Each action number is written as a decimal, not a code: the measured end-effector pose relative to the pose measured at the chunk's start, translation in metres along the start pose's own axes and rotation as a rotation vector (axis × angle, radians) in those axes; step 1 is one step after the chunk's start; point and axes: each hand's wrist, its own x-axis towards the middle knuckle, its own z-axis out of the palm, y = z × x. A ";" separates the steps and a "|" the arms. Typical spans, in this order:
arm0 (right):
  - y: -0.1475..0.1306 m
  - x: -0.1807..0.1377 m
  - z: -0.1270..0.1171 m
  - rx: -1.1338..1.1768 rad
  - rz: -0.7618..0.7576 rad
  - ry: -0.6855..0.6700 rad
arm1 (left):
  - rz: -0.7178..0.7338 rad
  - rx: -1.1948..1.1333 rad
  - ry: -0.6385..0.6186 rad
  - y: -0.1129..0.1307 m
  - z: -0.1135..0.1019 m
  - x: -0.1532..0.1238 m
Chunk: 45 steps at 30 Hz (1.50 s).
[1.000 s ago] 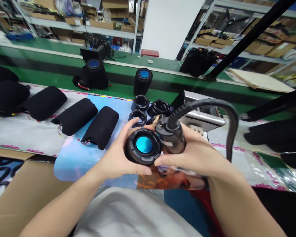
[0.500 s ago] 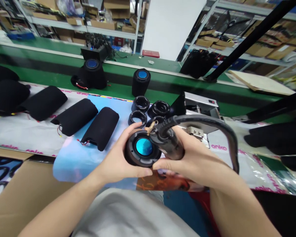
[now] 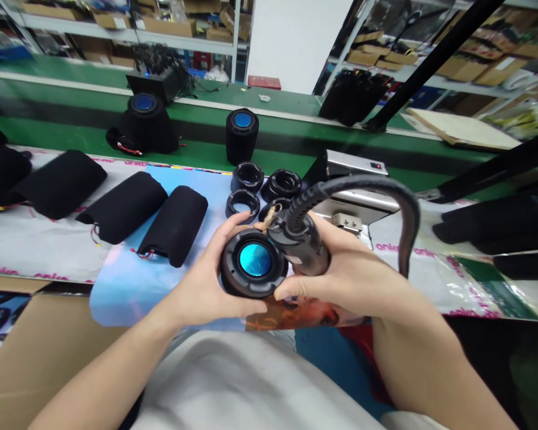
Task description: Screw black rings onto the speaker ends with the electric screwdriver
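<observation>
My left hand (image 3: 201, 286) is wrapped round the side of a black cylindrical speaker (image 3: 233, 280) standing on end, its round shiny blue diaphragm facing up inside a black ring. In my right hand (image 3: 345, 272) is a dark corded electric screwdriver (image 3: 311, 251), its thick black cable arching up and over to the right. My right thumb rests against the speaker's near right edge. The screwdriver's lower end is hidden by my hand and the speaker. Just beyond my fingers lie several black plastic rings (image 3: 282, 183), one partly covered by the screwdriver.
Several black fabric-covered shells (image 3: 173, 227) with thin wires lie on the left. Another blue-topped speaker (image 3: 242, 140) stands upright on the green bench (image 3: 197, 152). A silver box (image 3: 354, 164) with a red switch sits behind my right hand. A black post (image 3: 430, 71) slants across the right.
The view has shifted slightly, so the bench items appear further left and higher. Both hands keep their hold on the speaker and the screwdriver, with little visible movement between them.
</observation>
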 end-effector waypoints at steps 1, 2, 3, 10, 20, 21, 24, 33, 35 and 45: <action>-0.001 0.002 -0.001 -0.008 -0.003 -0.001 | 0.009 0.003 0.002 -0.001 0.000 0.001; -0.002 0.004 -0.003 -0.020 -0.006 -0.007 | 0.013 0.007 0.001 -0.001 0.000 0.001; -0.003 0.005 -0.004 -0.031 -0.005 -0.023 | 0.012 0.011 -0.003 -0.002 -0.001 0.001; -0.007 0.010 -0.012 -0.114 -0.069 -0.052 | -0.003 0.017 -0.032 0.000 -0.004 0.002; 0.006 -0.013 -0.029 0.363 -0.172 0.437 | -0.030 0.285 0.144 0.011 0.008 -0.003; 0.008 -0.018 -0.038 0.498 -0.220 0.631 | -0.007 0.306 0.135 0.010 0.006 -0.003; 0.010 -0.027 -0.065 0.770 -0.377 1.161 | 0.045 0.373 0.136 0.005 0.000 -0.001; 0.021 0.011 -0.063 0.656 -0.592 1.205 | 0.125 0.530 0.118 -0.003 0.022 0.054; 0.025 0.020 -0.059 0.654 -0.595 1.134 | 0.108 0.506 0.064 -0.003 0.028 0.063; 0.032 0.032 -0.055 0.624 -0.440 0.984 | 0.101 0.413 0.002 -0.005 0.028 0.062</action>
